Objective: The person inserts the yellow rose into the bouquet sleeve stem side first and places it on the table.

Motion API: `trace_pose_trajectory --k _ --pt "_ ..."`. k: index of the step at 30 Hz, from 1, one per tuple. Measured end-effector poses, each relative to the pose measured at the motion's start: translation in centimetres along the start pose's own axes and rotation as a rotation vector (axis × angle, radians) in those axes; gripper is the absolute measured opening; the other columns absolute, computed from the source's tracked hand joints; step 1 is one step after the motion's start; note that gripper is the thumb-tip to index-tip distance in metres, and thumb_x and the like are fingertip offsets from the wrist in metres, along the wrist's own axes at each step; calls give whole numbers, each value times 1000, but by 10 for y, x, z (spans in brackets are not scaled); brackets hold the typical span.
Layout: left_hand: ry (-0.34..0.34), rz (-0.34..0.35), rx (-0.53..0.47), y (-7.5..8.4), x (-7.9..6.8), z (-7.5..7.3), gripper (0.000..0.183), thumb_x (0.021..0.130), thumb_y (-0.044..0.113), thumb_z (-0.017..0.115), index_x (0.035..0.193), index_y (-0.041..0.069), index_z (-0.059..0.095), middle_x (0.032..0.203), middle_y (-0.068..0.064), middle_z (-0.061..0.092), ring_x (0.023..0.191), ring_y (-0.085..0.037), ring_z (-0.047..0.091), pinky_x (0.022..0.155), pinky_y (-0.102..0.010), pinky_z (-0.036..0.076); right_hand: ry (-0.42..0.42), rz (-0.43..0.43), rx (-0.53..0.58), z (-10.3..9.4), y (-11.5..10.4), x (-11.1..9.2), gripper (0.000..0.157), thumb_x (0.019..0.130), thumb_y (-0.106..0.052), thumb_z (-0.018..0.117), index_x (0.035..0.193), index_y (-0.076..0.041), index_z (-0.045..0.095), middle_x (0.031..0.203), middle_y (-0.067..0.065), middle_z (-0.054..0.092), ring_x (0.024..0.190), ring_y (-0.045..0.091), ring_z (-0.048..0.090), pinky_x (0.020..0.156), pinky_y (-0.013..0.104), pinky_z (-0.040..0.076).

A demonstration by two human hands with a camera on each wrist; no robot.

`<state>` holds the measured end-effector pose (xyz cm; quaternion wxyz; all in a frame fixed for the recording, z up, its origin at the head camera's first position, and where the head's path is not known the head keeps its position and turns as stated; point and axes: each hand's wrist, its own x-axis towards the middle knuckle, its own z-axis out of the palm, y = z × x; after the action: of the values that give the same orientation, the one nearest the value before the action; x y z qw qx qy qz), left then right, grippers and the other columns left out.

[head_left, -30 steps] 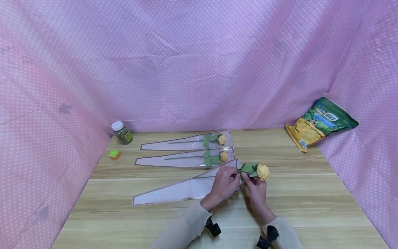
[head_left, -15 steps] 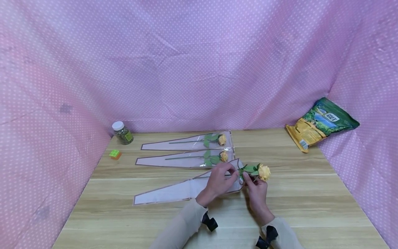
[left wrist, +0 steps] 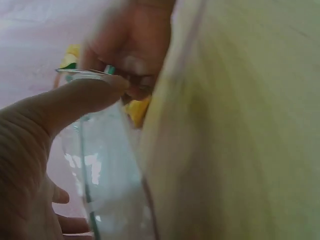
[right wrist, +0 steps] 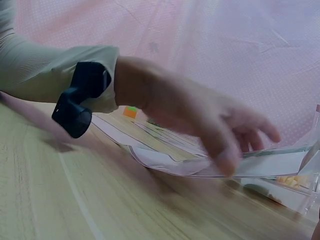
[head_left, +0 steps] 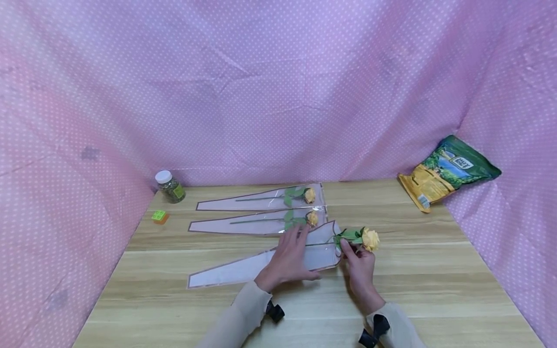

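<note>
A yellow rose [head_left: 370,239] with green leaves sticks out of the wide mouth of a clear flower sleeve [head_left: 324,258], its stem running inside. My right hand [head_left: 361,271] pinches the rose just below the bloom, at the sleeve's mouth. My left hand [head_left: 287,258] spreads over the sleeve's middle, fingers extended and thumb apart. Seen from the right wrist, that left hand [right wrist: 195,110] hovers close over the sleeve [right wrist: 190,166], blurred. In the left wrist view the right hand [left wrist: 132,40] is at the sleeve's mouth, beyond the left thumb.
Two more sleeves, the far one [head_left: 217,205] and the middle one [head_left: 213,225], lie behind, each with a yellow rose inside. A white-capped jar [head_left: 171,187] and a small green-orange block [head_left: 160,217] stand at left. A green and yellow snack bag [head_left: 450,171] leans at back right.
My left hand has let go near the sleeve's mouth and moved left along the sleeve, its fingers spreading. The right hand keeps its pinch on the rose and has hardly moved.
</note>
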<state>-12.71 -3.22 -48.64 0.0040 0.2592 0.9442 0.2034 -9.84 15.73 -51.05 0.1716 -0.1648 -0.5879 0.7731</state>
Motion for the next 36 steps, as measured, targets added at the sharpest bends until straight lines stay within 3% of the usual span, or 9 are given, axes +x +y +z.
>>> trace_pose_trajectory --k 7,12,20,27,36 --pt "-35 -4 105 -3 -1 10 135 61 64 86 159 7 14 155 -13 36 144 -30 35 122 -51 26 1 -5 8 0 -2 0 6 93 -8 69 90 -13 69 77 -13 65 66 2 55 61 18 48" --pt "-49 -26 153 -4 1 14 131 64 61 85 160 8 13 153 -12 39 140 -29 38 120 -50 30 -6 -15 12 1 -2 1 9 93 -7 68 88 -15 69 76 -13 66 65 1 56 60 18 49" --pt "-35 -20 156 -3 1 15 117 69 51 81 158 7 19 144 -12 44 126 -26 45 110 -44 40 -19 14 1 -2 -3 3 6 92 -10 70 94 -15 69 81 -13 67 70 2 57 63 18 50" --pt "-37 -5 127 -7 1 14 116 66 48 82 158 9 21 138 -10 44 116 -23 43 100 -39 40 -68 20 -30 -6 -9 7 14 93 -7 68 106 -11 66 90 -16 69 81 -1 59 71 16 49" --pt "-15 15 124 -7 2 13 116 64 44 82 157 10 23 129 -7 44 109 -20 39 96 -34 37 -123 -12 38 -4 -12 5 22 89 5 67 98 -14 70 87 -15 70 79 0 61 72 17 50"
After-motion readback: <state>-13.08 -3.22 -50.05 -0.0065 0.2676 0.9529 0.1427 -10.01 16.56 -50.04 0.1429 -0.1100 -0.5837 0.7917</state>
